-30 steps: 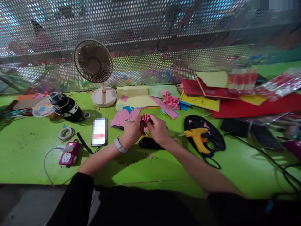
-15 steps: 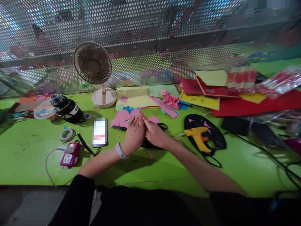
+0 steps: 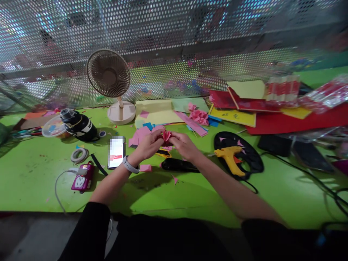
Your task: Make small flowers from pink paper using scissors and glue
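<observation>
Between my two hands is a small folded pink paper piece (image 3: 166, 136), its layers fanned upward like petals. My left hand (image 3: 150, 144), with a pale band on its wrist, pinches it from the left. On the other side my right hand (image 3: 185, 144) grips it with thumb and fingers. Pink paper sheets (image 3: 140, 135) lie behind my left hand. Below the hands are a yellow-and-black cutter (image 3: 163, 153) and a black stapler-like tool (image 3: 179, 165). A small pink paper block (image 3: 146, 168) sits by my left wrist.
A fan (image 3: 108, 74) stands against the perforated screen (image 3: 174, 47). To the left are a phone (image 3: 116, 152), tape roll (image 3: 79, 155), power adapter (image 3: 83, 177) and black bottle (image 3: 78, 125). A yellow glue gun (image 3: 230, 157) rests on a black pad at right, near pink paper flowers (image 3: 198, 116).
My hands, pressed palm to palm before, have parted and tilted outward. The folded pink paper between them now shows spread open, and the tools beneath are more visible.
</observation>
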A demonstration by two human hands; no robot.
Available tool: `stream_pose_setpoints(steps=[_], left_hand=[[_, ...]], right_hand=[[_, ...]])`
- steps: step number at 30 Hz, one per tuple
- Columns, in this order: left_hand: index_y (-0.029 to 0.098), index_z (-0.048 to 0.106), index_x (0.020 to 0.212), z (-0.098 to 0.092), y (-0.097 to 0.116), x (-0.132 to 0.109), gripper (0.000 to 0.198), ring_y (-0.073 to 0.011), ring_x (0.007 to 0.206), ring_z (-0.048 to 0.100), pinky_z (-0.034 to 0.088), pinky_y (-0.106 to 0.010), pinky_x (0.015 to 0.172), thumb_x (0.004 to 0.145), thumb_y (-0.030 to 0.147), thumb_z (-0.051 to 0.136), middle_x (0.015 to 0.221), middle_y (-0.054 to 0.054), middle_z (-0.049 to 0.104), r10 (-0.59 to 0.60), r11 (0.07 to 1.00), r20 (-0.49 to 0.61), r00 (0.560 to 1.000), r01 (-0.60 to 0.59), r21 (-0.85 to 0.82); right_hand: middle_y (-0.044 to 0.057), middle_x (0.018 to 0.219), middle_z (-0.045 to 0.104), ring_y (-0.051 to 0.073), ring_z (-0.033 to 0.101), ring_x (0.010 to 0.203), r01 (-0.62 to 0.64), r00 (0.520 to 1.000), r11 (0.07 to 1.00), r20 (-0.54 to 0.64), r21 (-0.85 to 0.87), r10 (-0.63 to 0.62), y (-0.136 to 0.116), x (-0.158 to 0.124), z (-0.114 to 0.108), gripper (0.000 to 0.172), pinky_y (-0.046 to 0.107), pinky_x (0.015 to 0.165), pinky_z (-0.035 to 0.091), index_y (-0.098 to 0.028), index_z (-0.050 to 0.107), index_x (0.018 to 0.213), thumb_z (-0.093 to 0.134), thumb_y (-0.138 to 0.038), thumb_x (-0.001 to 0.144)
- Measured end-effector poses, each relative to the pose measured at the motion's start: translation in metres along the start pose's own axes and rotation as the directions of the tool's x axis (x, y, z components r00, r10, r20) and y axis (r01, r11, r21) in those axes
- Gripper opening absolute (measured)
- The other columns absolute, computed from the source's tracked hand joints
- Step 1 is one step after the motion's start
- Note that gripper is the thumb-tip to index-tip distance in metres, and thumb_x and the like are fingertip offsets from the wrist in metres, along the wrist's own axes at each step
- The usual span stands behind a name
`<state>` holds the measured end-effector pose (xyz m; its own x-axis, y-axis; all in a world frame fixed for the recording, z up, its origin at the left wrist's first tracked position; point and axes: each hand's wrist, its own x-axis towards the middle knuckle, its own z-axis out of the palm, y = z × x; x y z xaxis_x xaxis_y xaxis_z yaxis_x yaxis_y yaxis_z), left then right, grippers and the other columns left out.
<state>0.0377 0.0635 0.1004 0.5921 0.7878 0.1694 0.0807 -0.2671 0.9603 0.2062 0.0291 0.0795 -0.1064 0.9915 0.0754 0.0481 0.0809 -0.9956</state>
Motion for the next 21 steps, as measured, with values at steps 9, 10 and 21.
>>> stream_pose_setpoints(steps=[9,10,21], left_hand=[[0.015,0.070,0.091,-0.007,-0.006,0.006,0.018,-0.0137,0.079,0.062,0.049,-0.025,0.078,0.087,0.019,0.053,0.088,-0.004,0.070,0.071,0.980,-0.078,0.994,-0.055,0.189],[0.016,0.070,0.091,-0.008,-0.007,0.006,0.018,-0.0135,0.079,0.062,0.049,-0.025,0.077,0.087,0.020,0.053,0.086,-0.003,0.070,0.056,0.986,-0.083,0.995,-0.042,0.161],[0.015,0.074,0.082,-0.008,-0.012,0.008,0.014,-0.0121,0.070,0.063,0.048,-0.023,0.070,0.081,0.020,0.061,0.077,-0.002,0.072,-0.044,0.989,-0.187,0.981,0.069,0.130]], right_hand=[[0.004,0.081,0.074,0.019,0.071,0.066,0.022,0.994,0.999,-0.109,-0.030,-0.025,-0.002,0.001,-0.008,0.025,0.033,0.066,0.060,-0.018,0.069,0.100,0.064,-0.034,0.081],[0.004,0.080,0.074,0.018,0.070,0.065,0.024,0.991,0.999,-0.130,-0.033,-0.028,-0.003,0.002,-0.009,0.023,0.032,0.064,0.059,-0.018,0.069,0.098,0.065,-0.033,0.080],[0.006,0.082,0.076,0.019,0.068,0.072,0.119,0.972,0.986,-0.191,-0.116,-0.140,0.007,0.010,-0.015,0.022,0.033,0.067,0.056,-0.018,0.076,0.086,0.071,-0.035,0.074]])
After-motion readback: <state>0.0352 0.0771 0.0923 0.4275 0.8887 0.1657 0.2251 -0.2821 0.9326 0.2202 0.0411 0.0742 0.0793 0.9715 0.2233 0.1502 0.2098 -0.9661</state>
